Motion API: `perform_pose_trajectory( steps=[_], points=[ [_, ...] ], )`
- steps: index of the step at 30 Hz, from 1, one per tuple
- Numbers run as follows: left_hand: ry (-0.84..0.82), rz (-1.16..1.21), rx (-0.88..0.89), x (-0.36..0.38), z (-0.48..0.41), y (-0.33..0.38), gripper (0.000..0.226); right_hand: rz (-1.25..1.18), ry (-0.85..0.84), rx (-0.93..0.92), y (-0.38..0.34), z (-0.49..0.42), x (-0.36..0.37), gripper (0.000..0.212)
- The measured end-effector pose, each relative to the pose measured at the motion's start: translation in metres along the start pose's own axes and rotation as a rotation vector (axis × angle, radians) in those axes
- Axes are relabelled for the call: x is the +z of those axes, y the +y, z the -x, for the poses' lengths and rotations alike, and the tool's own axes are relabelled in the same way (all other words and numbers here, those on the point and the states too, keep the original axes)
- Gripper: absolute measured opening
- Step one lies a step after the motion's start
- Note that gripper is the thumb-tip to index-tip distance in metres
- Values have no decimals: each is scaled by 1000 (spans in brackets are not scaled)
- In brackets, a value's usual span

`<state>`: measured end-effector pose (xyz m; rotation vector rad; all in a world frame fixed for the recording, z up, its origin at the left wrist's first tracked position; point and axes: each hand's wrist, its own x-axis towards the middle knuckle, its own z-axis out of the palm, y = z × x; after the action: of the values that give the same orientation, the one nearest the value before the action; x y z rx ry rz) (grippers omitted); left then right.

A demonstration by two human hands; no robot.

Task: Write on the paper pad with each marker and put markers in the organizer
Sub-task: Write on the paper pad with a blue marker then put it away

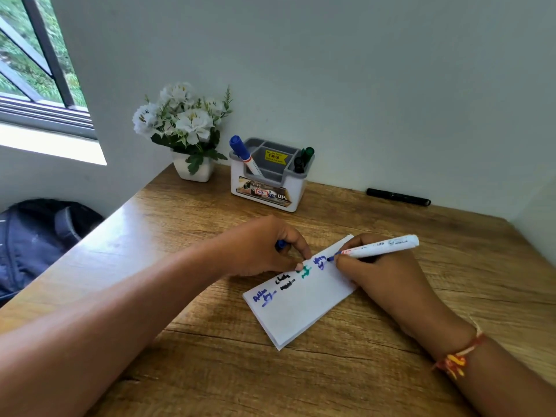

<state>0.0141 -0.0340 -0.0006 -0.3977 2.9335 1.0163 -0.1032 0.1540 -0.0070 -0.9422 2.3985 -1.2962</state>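
The right hand (376, 275) pinches the blue marker (379, 247) to write on the paper pad (304, 308) near the middle of the desk (210, 371), while the left hand (258, 248) grips its cap (280, 244) and presses the pad steady.

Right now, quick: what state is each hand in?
Left hand: curled round a small blue piece, probably the marker's cap, fingertip on the paper pad.
Right hand: grips the white marker, tip on the pad.

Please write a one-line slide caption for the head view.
The right hand writes in blue on the paper pad with a marker; the left hand, gripping a blue cap, steadies the pad.
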Motion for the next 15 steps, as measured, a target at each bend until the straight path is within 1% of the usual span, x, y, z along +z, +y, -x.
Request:
perform_pose_trajectory(
  steps=[4, 8, 9, 11, 13, 15],
  points=[
    [-3, 28, 9, -1, 1, 0, 22, -68, 27, 37, 1, -2, -1, 6],
    [-7, 42, 14, -2, 6, 5, 24, -333, 68, 120, -3, -4, -4, 7],
    [8, 40, 10, -1, 8, 6, 25, -398, 81, 134, -4, -4, -6, 6],
    [94, 68, -6, -2, 9, 6, 31, -484, 89, 127, -7, -3, -9, 7],
    [178, 224, -25, -3, 11, 7, 35, -559, 68, 104, -9, -2, -12, 12],
    [201, 410, -13, -4, 13, 11, 35, -656, 34, 90, -11, 1, -14, 15]
  ],
)
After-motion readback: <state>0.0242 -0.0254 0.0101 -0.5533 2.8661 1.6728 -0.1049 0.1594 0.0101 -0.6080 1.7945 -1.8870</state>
